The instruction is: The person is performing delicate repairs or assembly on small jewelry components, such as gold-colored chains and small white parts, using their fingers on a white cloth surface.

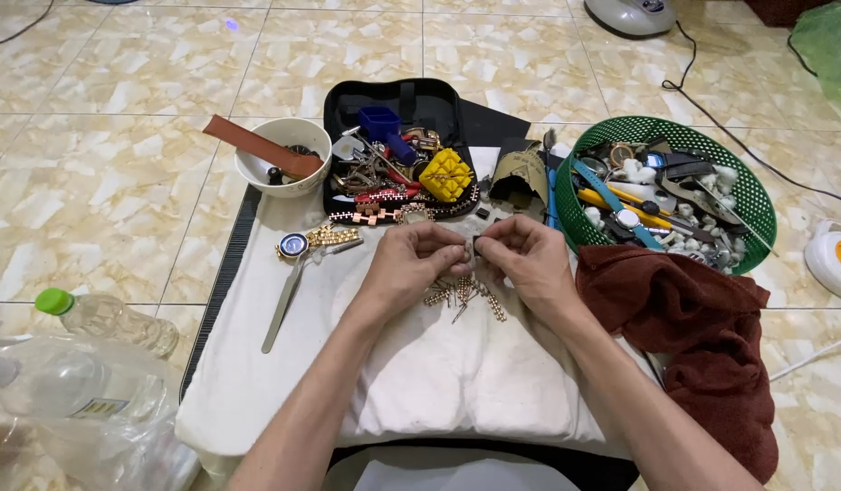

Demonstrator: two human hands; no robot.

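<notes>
My left hand (411,259) and my right hand (525,257) meet over a white cloth (420,373), fingertips pinched together on a small dark part (476,244). Just below them lie several loose gold watch-band links (461,294) and thin pins. A gold watch with a blue dial (298,243) rests on the cloth to the left, beside long steel tweezers (284,305). What exactly sits between the fingertips is too small to tell.
An open black tool case (348,109) with a yellow block (446,175) lies behind. White bowl (284,156) with a brown strap at back left. Green basket (748,182) of watch parts at right, dark red towel (711,336) below it. Plastic bottles (93,364) at left.
</notes>
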